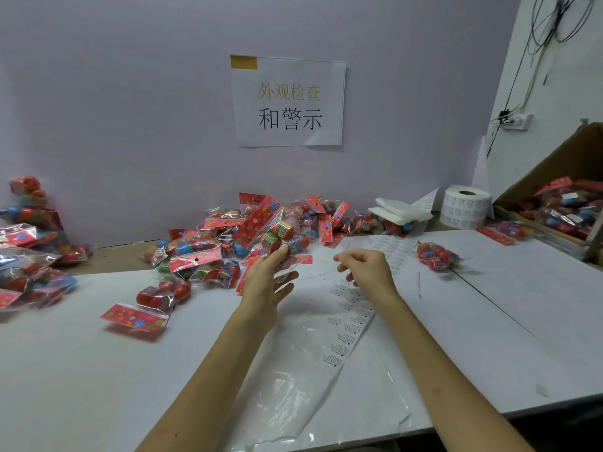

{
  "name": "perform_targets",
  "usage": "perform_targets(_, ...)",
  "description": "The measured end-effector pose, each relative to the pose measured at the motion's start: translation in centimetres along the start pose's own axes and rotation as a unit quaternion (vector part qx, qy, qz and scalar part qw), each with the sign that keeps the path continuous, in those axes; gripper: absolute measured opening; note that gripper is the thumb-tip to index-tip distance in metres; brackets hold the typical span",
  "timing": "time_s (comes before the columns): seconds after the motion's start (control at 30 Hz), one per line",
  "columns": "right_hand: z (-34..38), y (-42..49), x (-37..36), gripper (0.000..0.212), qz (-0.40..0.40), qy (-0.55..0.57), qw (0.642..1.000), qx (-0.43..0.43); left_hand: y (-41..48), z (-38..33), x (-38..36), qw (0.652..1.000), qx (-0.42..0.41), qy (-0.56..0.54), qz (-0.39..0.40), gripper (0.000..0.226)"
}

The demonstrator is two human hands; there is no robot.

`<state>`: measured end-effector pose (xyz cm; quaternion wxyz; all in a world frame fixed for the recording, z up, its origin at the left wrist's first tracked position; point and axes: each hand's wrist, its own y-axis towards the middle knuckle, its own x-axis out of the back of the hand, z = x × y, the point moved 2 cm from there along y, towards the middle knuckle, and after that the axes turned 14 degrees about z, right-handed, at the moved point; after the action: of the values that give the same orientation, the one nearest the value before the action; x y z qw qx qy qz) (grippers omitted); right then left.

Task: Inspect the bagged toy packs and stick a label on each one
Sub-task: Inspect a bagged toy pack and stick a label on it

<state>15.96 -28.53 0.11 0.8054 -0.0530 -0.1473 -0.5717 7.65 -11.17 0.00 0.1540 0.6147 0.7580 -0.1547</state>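
Pack: your left hand pinches a toy pack, raised at frame centre, likely for checking.
Labels: your right hand curls just above the label strip; label pinched or not, cannot tell.

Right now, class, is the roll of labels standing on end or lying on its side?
Standing on end: the label roll has its core hole facing upward.

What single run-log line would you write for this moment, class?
stage: inspect | left hand: holds toy pack | right hand: fingers curled above label strip, contents unclear | label roll: back right
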Motion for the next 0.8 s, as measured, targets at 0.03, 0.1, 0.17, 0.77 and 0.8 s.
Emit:
perform_targets(0.03, -0.2, 0.1, -0.1, 0.018, 0.010, -0.055, 0.998, -0.003, 0.0, 0.0, 0.0, 1.000, -0.001, -0.001, -0.003, 0.037)
perform_targets(0.1, -0.6, 0.3, -0.3, 0.033, 0.049, -0.168, 0.984, -0.019, 0.1, 0.0, 0.1, 1.000, -0.003, -0.003, -0.006, 0.036)
perform_targets(0.17, -0.8, 0.3, -0.2, 0.047, 0.071, -0.270, 0.959, -0.043, 0.1, 0.0, 0.1, 1.000, -0.003, -0.003, -0.006, 0.034)
perform_targets(0.77, -2.6, 1.4, 6.4, 0.058, -0.103, -0.042, 0.988, -0.111, -0.1, -0.1, -0.1, 1.000, -0.003, -0.007, -0.005, 0.019)
perform_targets(0.8, -2.6, 1.5, 6.7, 0.059, -0.144, -0.014, 0.986, -0.079, -0.1, -0.1, -0.2, 1.000, -0.002, -0.008, -0.005, 0.019)
